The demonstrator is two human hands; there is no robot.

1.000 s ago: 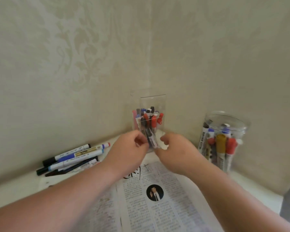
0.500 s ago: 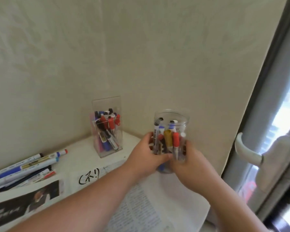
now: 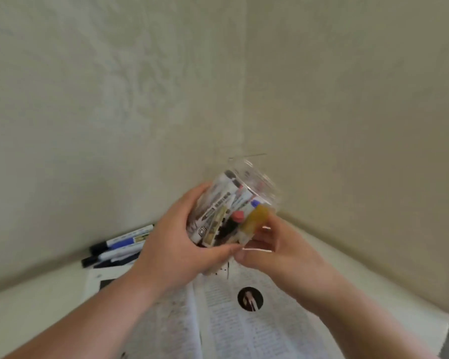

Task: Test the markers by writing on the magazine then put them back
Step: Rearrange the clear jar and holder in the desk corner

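A clear round jar point(image 3: 261, 186) filled with several markers point(image 3: 219, 212) is held tilted in the air, its open mouth pointing up and to the right. My left hand point(image 3: 171, 244) grips its left side and bottom. My right hand point(image 3: 278, 251) holds its lower right side with curled fingers, next to a yellow-capped marker point(image 3: 255, 220). Below the jar the open magazine point(image 3: 244, 322) lies on the white table, with black scribbles partly hidden by my hands.
Several loose black and blue markers point(image 3: 119, 244) lie by the left wall. The top edge of a clear square box point(image 3: 246, 157) shows behind the jar in the wall corner. The white table point(image 3: 373, 286) ends at the right.
Both hands took the round jar from the right side of the table, lifted it over the magazine and tilted it. The view swung back to the left.
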